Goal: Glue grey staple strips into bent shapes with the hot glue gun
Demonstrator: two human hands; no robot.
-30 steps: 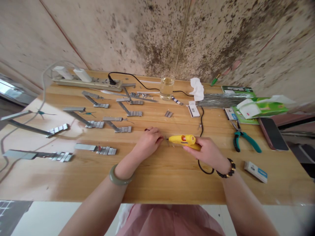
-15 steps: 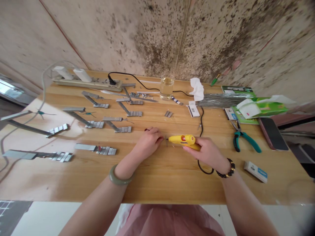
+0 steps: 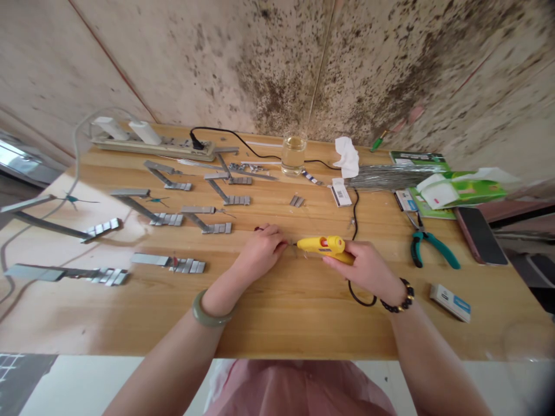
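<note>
My right hand (image 3: 366, 268) is wrapped round the handle of a yellow hot glue gun (image 3: 323, 245), whose nozzle points left. My left hand (image 3: 262, 252) rests on the wooden table with thumb and fingers pinched together. What the pinch holds is too small and covered to make out; a tiny dark piece lies between the fingertips and the nozzle. The nozzle tip is just right of the left fingertips. A black cord (image 3: 362, 301) runs on the table by the right hand. Farther back lie small grey metal strips (image 3: 297, 200).
Several grey metal structures (image 3: 203, 219) stand or lie at the left. A power strip (image 3: 156, 147) and a glass of yellowish liquid (image 3: 293, 155) are at the back. On the right are teal-handled pliers (image 3: 433, 248), a phone (image 3: 481, 236), a small box (image 3: 451, 302) and a wire bundle (image 3: 385, 177).
The glue gun has tilted very slightly at its rear, its nozzle staying by the left fingertips. Both hands and everything else are nearly still.
</note>
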